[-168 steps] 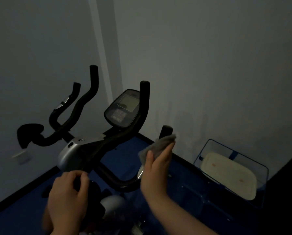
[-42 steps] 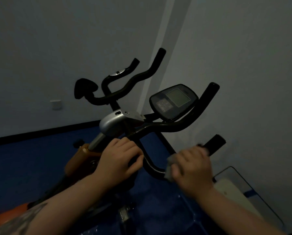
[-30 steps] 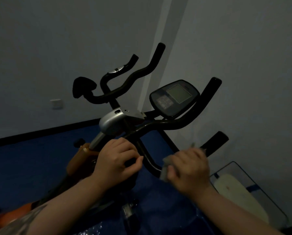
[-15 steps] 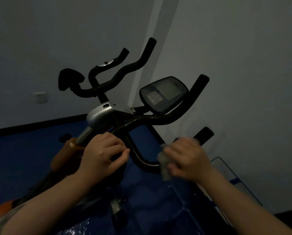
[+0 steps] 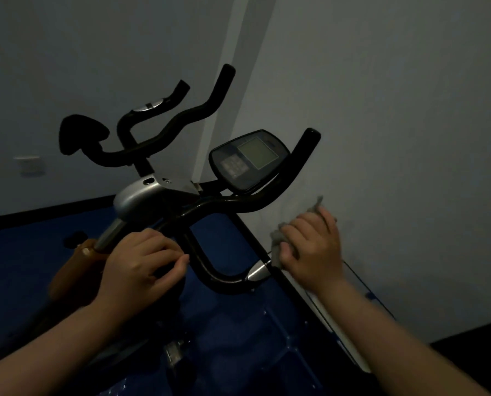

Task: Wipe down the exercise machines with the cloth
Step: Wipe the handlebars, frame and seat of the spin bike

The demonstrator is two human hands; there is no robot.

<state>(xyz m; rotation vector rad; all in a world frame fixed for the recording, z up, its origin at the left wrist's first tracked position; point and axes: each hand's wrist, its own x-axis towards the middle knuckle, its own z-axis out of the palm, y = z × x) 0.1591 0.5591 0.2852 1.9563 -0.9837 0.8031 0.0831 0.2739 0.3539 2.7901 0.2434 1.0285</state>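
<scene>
Right hand (image 5: 312, 247) grips the cloth (image 5: 281, 238) around the bike's handlebar (image 5: 224, 278) at three o'clock; left hand (image 5: 141, 267) curls around its centre.

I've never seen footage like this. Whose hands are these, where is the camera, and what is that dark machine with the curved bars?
There is no robot here. The one picture comes from a wide-angle camera worn on a person's head, looking forward and down at their own two hands in a dim room.

The machine is an exercise bike, seen from the rider's side: black curved handlebars and a small console with a screen. It stands on a blue floor near grey walls.

The right hand grips a grey cloth wrapped round the handlebar's right grip end, beside a silver collar, to wipe it. The left hand holds the bike near the handlebar stem, seemingly to steady it.
</scene>
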